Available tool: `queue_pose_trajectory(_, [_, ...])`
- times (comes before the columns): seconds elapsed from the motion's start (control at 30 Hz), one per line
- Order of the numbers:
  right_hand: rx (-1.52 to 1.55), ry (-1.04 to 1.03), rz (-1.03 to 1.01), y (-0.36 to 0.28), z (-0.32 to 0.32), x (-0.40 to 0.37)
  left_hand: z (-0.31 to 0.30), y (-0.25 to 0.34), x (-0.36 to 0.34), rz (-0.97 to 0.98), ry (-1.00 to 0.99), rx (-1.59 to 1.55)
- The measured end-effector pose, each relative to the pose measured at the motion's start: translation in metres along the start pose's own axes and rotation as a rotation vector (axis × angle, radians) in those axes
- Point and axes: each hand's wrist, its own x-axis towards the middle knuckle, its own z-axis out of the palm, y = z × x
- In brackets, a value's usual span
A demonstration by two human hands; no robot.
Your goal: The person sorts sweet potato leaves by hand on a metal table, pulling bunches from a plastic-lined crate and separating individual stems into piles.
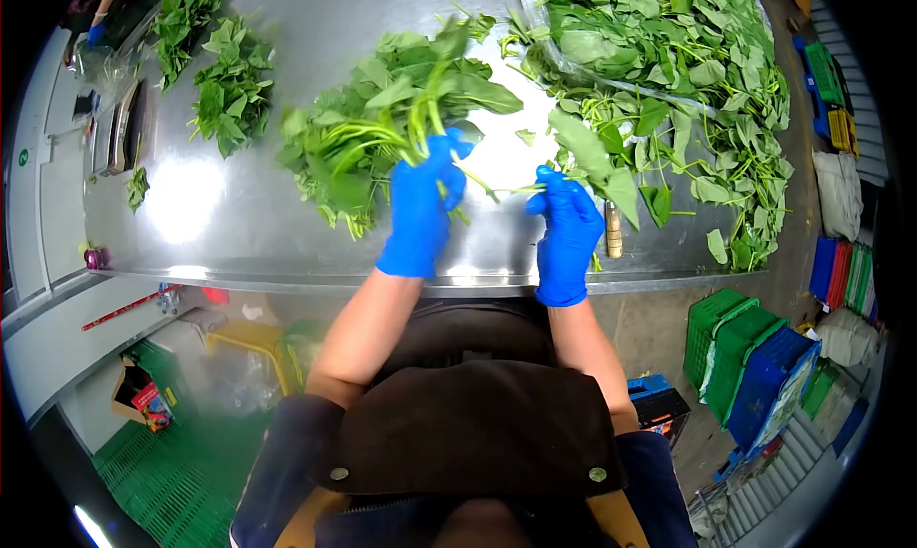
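Observation:
My left hand (417,209), in a blue glove, is closed round the stems of a bunch of leafy greens (392,94) held above the metal table. My right hand (565,237), also gloved in blue, pinches a leafy green sprig (585,151) by its thin stem, to the right of the bunch. Beside that hand a wooden handle (613,231) lies on the table, its far end hidden under leaves. A large heap of the same greens (669,61) spreads over the right side, partly on clear plastic.
The metal table (277,252) ends just in front of my body. Two bunches, one a leafy bunch (231,89), lie at the left. At the far left shows another person's blue-gloved hand (96,34). Green crates (721,343) and a blue crate (769,386) stand on the floor.

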Motion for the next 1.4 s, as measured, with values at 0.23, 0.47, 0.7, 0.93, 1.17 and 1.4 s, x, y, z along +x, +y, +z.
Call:
queue_pose_trajectory(0.23, [0.633,0.123,0.209,-0.013,-0.039,0.068,-0.046,0.037,0.013,0.138,0.004,-0.279])
queue_pose_trajectory(0.47, [-0.745,-0.393,0.088,0.05,0.016,0.031,-0.082,0.053,0.023,0.14,-0.215,-0.675])
queue_pose_trajectory(0.7, [-1.334,-0.6,-0.202,0.063,0.06,0.037,-0.112,0.058,0.025,-0.039,-0.54,-0.842])
queue_pose_trajectory(0.93, [-0.469,-0.281,0.123,0.008,0.038,0.016,-0.1,0.069,0.015,0.053,-0.187,-0.587])
queue_pose_trajectory(1.17, [-0.436,-0.094,0.031,0.004,0.014,0.001,-0.055,0.06,0.005,0.031,-0.043,-0.247])
queue_pose_trajectory(1.4, [-0.927,-0.287,-0.57,-0.008,0.014,-0.013,0.009,0.032,-0.02,0.047,-0.118,0.097])
